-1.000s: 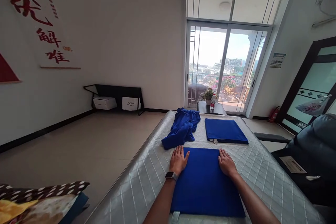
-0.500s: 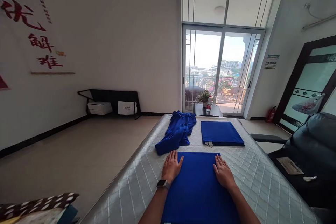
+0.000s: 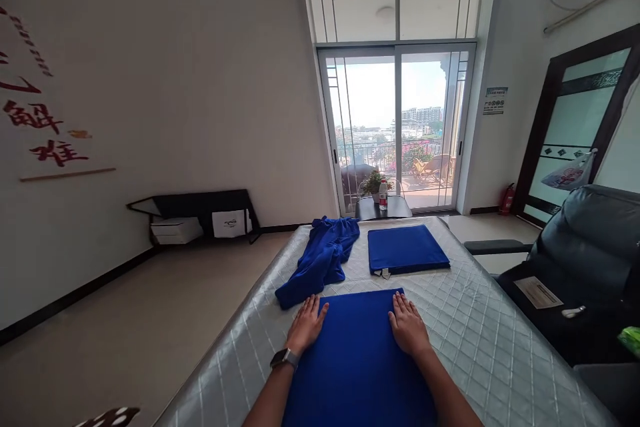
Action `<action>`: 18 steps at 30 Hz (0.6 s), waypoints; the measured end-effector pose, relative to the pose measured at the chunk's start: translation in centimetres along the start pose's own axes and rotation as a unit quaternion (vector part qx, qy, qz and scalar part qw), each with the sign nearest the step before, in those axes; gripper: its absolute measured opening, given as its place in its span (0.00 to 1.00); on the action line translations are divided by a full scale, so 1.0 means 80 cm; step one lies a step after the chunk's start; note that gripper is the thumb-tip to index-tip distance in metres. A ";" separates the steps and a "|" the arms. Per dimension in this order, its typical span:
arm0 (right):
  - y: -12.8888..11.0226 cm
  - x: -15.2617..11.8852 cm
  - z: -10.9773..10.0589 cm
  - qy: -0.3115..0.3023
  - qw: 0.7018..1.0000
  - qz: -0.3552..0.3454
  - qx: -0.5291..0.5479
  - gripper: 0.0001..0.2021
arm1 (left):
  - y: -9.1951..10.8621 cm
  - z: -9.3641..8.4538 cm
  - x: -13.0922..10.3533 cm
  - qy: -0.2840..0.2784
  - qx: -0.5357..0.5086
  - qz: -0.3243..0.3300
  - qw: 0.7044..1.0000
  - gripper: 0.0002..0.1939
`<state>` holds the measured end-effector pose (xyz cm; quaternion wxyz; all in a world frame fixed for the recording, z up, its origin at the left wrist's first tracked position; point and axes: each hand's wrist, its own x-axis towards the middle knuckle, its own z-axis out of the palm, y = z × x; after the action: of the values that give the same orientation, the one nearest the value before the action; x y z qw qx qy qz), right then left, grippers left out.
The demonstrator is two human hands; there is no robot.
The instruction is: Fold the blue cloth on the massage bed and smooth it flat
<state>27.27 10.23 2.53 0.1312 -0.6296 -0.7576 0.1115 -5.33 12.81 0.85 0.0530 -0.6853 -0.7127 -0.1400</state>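
A smooth blue cloth [image 3: 357, 360], laid out as a flat rectangle, stretches toward me over a quilted silver mattress [image 3: 495, 340]. My left hand [image 3: 305, 325], with a watch on its wrist, lies flat along the cloth's far left corner, fingers stretched out. On the far right corner rests my right hand [image 3: 409, 325], palm down and fingers extended. Just beyond my left hand is a crumpled blue cloth [image 3: 325, 253]. To its right sits a neatly folded blue cloth [image 3: 407, 248] with small white tags at its near edge.
Beyond the mattress, a small dark table [image 3: 395, 208] holds a potted plant [image 3: 375, 183] and a bottle [image 3: 383, 195]. On the right stands a black armchair [image 3: 595, 247] with a card [image 3: 539, 293] on its seat. A low black rack [image 3: 200, 207] is by the left wall.
My view has turned slightly to the right and tilted. Both hands stay flat on the far corners of the blue cloth, and the cloths look the same.
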 end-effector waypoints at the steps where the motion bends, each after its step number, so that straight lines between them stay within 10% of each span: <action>1: 0.000 -0.001 -0.001 0.000 1.000 -0.001 0.005 0.32 | 0.002 -0.005 0.003 -0.007 0.001 -0.008 1.000 0.33; 5: 0.001 -0.002 -0.003 0.001 1.000 -0.009 0.018 0.33 | 0.058 -0.016 0.006 -0.011 -0.006 0.007 1.000 0.32; 12: 0.006 -0.001 0.001 -0.008 1.000 -0.025 -0.006 0.31 | 0.252 0.018 -0.020 -0.022 -0.098 0.214 0.972 0.28; 18: 0.007 0.000 0.003 -0.012 0.999 -0.027 -0.023 0.31 | 0.252 0.026 -0.034 -0.038 -0.104 0.191 0.975 0.33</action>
<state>27.69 10.36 2.12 0.1107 -0.6101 -0.7784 0.0976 15.05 11.19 0.65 -0.0197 -0.8152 -0.5519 -0.1747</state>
